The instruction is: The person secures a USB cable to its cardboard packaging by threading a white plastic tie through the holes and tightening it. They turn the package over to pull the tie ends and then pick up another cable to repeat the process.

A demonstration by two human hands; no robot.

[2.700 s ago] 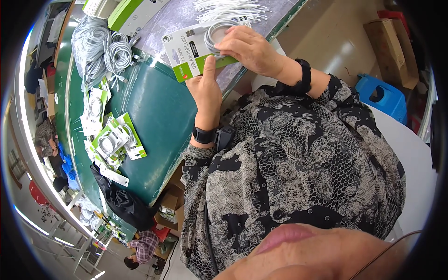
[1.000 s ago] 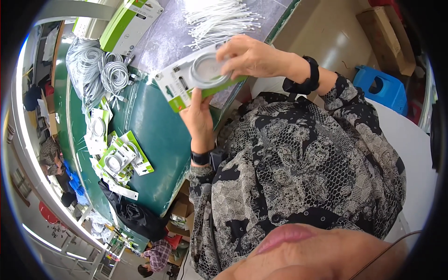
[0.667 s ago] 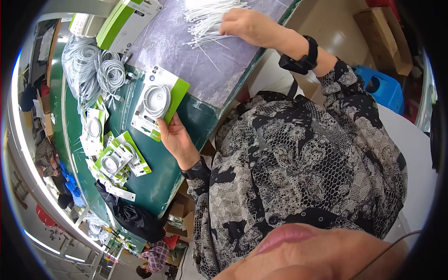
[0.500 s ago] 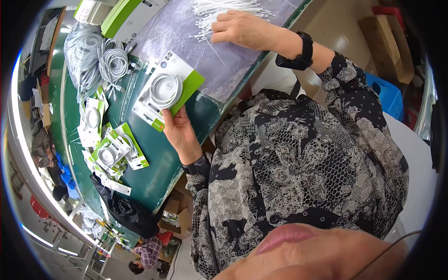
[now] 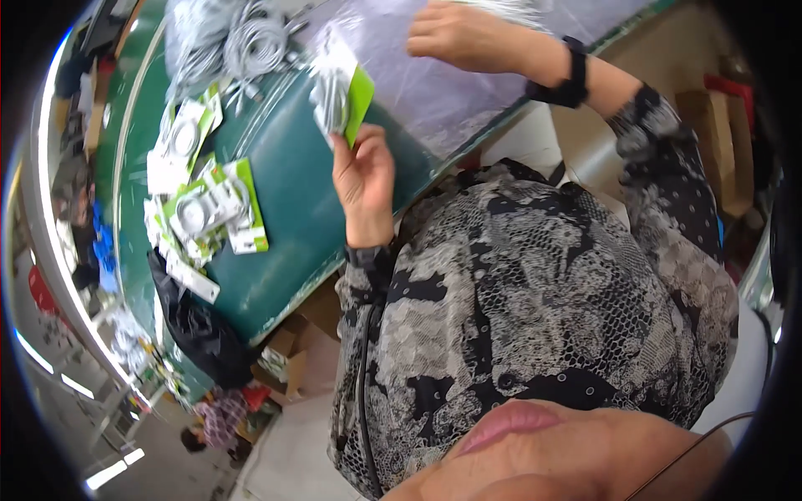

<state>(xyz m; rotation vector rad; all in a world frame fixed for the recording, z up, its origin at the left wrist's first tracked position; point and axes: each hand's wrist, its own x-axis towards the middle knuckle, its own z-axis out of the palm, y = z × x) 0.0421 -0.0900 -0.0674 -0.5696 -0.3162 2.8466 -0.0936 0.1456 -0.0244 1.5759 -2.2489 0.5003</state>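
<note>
My left hand [image 5: 363, 171] grips the lower edge of a white-and-green cable card [image 5: 359, 92] with a coiled grey-white cable on its front. It holds the card tilted above the green table. At the top, my right hand [image 5: 468, 37] is closed, fingertips pressed together, over a clear plastic-covered stretch of tabletop. Whatever sits between those fingertips is too small to make out. Just beyond that hand lies a pile of thin white plastic ties [image 5: 518, 10], partly cut off by the picture's edge.
Several carded cables [image 5: 209, 209] lie heaped on the green table [image 5: 276, 250] to the left. Beyond them are a clear bag of grey cables [image 5: 196, 42] and a loose coil [image 5: 255, 46]. A black bag [image 5: 200, 334] hangs over the table edge near a cardboard box [image 5: 292, 367]. Another person [image 5: 219, 417] is lower left.
The whole view has shifted. My left hand has turned the card more edge-on. My right hand has drawn away from the middle of the tie pile, still closed.
</note>
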